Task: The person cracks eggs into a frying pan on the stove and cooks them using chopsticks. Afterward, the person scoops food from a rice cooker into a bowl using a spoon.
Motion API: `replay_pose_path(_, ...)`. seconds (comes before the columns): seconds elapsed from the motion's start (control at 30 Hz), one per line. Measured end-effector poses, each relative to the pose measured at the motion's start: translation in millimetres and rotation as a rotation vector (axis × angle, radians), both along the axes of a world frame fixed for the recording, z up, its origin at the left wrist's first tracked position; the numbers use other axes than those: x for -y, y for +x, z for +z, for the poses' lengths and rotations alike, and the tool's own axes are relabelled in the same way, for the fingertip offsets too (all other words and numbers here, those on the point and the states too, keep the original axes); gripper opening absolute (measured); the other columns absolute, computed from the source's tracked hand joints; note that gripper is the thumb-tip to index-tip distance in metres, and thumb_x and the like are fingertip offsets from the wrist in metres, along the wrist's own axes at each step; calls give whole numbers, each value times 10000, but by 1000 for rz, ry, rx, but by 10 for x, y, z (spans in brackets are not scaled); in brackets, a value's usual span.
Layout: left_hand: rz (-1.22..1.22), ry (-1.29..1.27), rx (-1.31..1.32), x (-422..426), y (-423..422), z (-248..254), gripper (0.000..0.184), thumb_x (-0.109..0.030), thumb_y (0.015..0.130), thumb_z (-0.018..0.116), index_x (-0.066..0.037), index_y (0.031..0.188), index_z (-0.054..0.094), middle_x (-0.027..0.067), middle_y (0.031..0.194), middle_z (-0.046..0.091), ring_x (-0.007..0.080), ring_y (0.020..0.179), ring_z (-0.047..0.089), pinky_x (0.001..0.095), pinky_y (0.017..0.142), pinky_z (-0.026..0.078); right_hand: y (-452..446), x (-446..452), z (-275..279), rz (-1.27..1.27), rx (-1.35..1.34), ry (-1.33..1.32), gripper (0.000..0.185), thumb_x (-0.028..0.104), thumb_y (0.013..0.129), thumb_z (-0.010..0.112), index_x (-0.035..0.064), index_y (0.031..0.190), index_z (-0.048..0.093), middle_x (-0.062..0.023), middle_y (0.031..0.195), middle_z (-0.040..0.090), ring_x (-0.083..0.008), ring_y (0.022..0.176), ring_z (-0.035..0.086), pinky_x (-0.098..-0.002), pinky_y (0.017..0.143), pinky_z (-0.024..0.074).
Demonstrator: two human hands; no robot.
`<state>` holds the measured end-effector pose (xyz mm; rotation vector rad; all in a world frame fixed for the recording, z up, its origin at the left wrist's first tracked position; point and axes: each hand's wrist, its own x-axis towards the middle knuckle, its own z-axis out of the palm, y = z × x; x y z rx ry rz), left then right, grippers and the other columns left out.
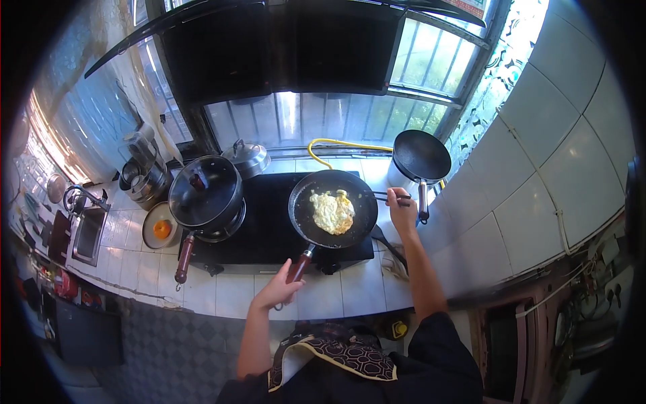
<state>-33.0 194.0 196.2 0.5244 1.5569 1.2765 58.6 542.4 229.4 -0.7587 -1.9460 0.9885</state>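
My left hand (pixel 278 289) is wrapped round the red-brown handle (pixel 301 266) of a black frying pan (pixel 303 215) on the right side of the stove. Inside the pan lies a fried egg (pixel 333 213), white and yellow with browned spots. Dark chopsticks (pixel 383 196) are held in my right hand (pixel 402 210), to the right of the pan. Their tips reach over the pan's right rim, apart from the egg.
A lidded black pot (pixel 206 192) stands on the left burner, its handle toward me. Left of it, a plate (pixel 149 232) holds something orange. Another black pan (pixel 422 156) rests at the back right, near a yellow hose (pixel 350 142). A cloth (pixel 393 264) lies right of the stove (pixel 266 229).
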Motion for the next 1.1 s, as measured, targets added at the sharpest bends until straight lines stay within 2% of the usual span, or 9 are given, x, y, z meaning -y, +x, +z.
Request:
replay_pose_path(0.13,-45,-39,51,84,-130,106,887,-65,789,563,-47,1391,-88,129,954,572,101,484,463,239,401,390,-173,-43,-64,123,-23,-2,210,226,854,570,24,875,625,-59,647,628,-110,607,607,-233,551,452)
replay_pose_path(0.2,-30,-22,60,96,-136,89,890,-107,789,596,-22,1390,-56,110,938,568,109,497,468,247,409,374,-329,-78,-225,157,95,93,215,225,851,572,17,874,622,-62,662,629,-115,620,616,-236,563,458)
replay_pose_path(0.23,-24,-22,72,91,-128,99,878,-78,789,573,-36,1393,-62,122,956,571,104,490,464,242,404,381,-381,-20,-185,177,110,69,193,221,824,587,34,853,626,-101,669,627,-201,614,622,-294,590,476)
replay_pose_path(0.33,-17,-18,80,83,-120,84,864,-49,788,549,-49,1396,-64,135,977,573,100,484,459,237,399,388,-534,65,-185,271,83,-29,190,218,820,590,33,845,627,-104,672,630,-201,634,631,-288,606,482)
replay_pose_path(0.47,-6,-6,72,80,-117,78,856,-51,790,547,-47,1397,-57,136,982,573,98,485,457,234,401,389,-541,152,23,217,172,74,193,235,808,592,50,846,634,-122,695,643,-225,663,645,-318,621,493)
replay_pose_path(0.6,3,-26,72,77,-113,71,854,-52,790,546,-47,1398,-53,133,979,574,97,485,454,231,403,387,-635,1,-165,244,184,-11,192,245,801,590,64,833,642,-114,668,642,-231,648,644,-326,618,494)
replay_pose_path(0.7,-2,8,64,91,-130,61,850,-56,791,546,-45,1398,-48,132,978,577,96,491,458,230,407,389,-604,-111,-245,172,235,131,192,249,802,583,68,814,646,-105,637,638,-216,632,643,-318,601,490)
replay_pose_path(0.87,6,-13,56,82,-110,49,839,-62,796,548,-53,1402,-33,134,983,579,96,498,462,234,411,390,-347,-184,27,112,90,-3,168,206,804,580,49,798,638,-100,634,642,-194,590,641,-300,579,483)
replay_pose_path(1.1,-11,-4,67,74,-114,24,829,-63,802,546,-60,1404,-24,142,994,579,99,499,466,234,414,395,-252,-529,-338,65,59,-143,167,157,803,575,-1,812,628,-104,629,635,-175,567,638,-281,559,486)
